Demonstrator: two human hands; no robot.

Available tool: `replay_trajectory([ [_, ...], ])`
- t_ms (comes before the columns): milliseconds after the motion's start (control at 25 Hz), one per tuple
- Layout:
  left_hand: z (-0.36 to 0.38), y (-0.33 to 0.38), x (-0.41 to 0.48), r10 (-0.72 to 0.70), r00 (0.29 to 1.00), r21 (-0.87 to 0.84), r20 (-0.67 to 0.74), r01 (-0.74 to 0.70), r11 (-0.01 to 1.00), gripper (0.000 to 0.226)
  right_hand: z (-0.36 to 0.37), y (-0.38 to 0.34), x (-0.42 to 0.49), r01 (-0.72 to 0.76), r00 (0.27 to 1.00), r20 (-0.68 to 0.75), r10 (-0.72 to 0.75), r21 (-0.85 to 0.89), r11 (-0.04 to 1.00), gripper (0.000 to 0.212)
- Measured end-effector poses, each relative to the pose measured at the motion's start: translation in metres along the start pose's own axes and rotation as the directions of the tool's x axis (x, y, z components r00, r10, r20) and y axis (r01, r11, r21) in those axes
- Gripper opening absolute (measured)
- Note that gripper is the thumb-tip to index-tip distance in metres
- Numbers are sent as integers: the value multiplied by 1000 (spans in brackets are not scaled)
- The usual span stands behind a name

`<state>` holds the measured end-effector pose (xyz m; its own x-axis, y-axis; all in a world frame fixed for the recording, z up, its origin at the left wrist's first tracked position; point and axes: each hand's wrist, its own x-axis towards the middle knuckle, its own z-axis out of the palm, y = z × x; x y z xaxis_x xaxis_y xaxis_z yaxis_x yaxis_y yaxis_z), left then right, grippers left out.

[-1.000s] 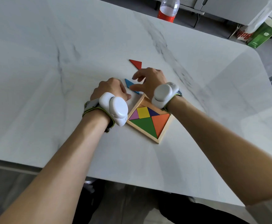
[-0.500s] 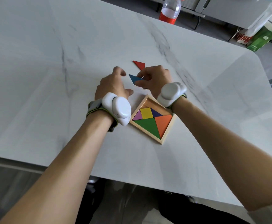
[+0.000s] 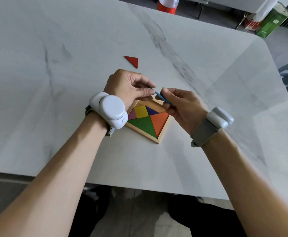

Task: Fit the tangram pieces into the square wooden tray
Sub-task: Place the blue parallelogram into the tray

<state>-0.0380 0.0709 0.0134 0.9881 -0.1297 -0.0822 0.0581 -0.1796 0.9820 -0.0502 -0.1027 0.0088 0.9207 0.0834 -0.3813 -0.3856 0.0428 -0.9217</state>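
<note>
The square wooden tray point(image 3: 163, 130) lies cornerwise on the white marble table, holding green, orange, yellow, purple and dark blue pieces; its far part shows bare wood. Just above that far part, a thin blue piece point(image 3: 160, 96) is seen edge-on, pinched between my left hand point(image 3: 127, 88) and my right hand point(image 3: 180, 106). Both hands grip it with thumb and fingertips, one at each end. A red triangle point(image 3: 133, 60) lies flat on the table beyond the hands.
A plastic bottle with a red label point(image 3: 167, 4) stands behind the table's far edge. A green carton point(image 3: 271, 23) and a white bag sit on the floor at the far right. The table's near edge runs just below my forearms.
The blue piece was lifted off the table by my right hand and carried back over the tray. My left hand has come up to grip its other end.
</note>
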Motion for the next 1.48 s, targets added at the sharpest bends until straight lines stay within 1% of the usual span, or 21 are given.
replay_trajectory([
  [80,3,1,1,4,1000,23,-18,-3,1000,11,-5,-2,0,6,1000,7,-7,18,1000,18],
  [160,6,4,0,-13,998,76,-69,18,997,9,-6,-5,0,51,999,4,-51,-35,998,18],
  [240,6,3,-1,-18,993,128,-117,33,991,11,-4,-5,-1,144,988,-30,-154,-216,966,10],
  [320,6,1,0,-24,991,209,-128,50,977,13,-1,0,2,226,958,-63,-281,-444,867,6],
  [360,7,0,0,-39,991,255,-128,70,964,14,-1,4,4,237,945,-69,-320,-531,814,7],
  [400,7,-2,0,-59,990,307,-131,97,947,16,0,7,7,232,940,-72,-334,-585,777,8],
  [440,8,-4,1,-77,987,369,-142,125,921,18,-1,11,9,220,941,-75,-331,-609,762,8],
  [520,8,-8,2,-101,981,484,-167,171,858,21,-4,15,13,189,946,-91,-313,-629,754,7],
  [640,6,-14,3,-176,974,582,-146,228,781,25,-4,21,16,141,946,-123,-301,-680,719,6],
  [760,8,-18,5,-223,966,645,-130,253,721,28,-3,22,18,120,928,-126,-350,-790,601,6],
  [840,9,-18,5,-213,969,657,-124,241,715,27,-3,21,19,134,925,-103,-367,-814,565,10],
  [1040,8,-18,5,-195,974,663,-112,220,716,25,-1,22,18,209,935,13,-354,-825,524,24],
  [1160,8,-18,5,-190,976,668,-103,210,714,24,-3,22,18,207,938,25,-346,-840,502,24],
  [1280,7,-20,7,-194,976,668,-97,209,715,25,-4,22,19,211,936,21,-351,-831,515,21],
  [1360,7,-19,7,-195,975,644,-108,218,733,23,-4,22,19,222,928,7,-373,-813,538,18],
  [1400,5,-18,8,-182,974,620,-132,224,752,22,-4,20,18,226,921,-6,-389,-806,547,17],
  [1480,0,-14,8,-154,963,551,-222,255,794,18,-3,15,18,216,909,-56,-413,-785,580,13],
])
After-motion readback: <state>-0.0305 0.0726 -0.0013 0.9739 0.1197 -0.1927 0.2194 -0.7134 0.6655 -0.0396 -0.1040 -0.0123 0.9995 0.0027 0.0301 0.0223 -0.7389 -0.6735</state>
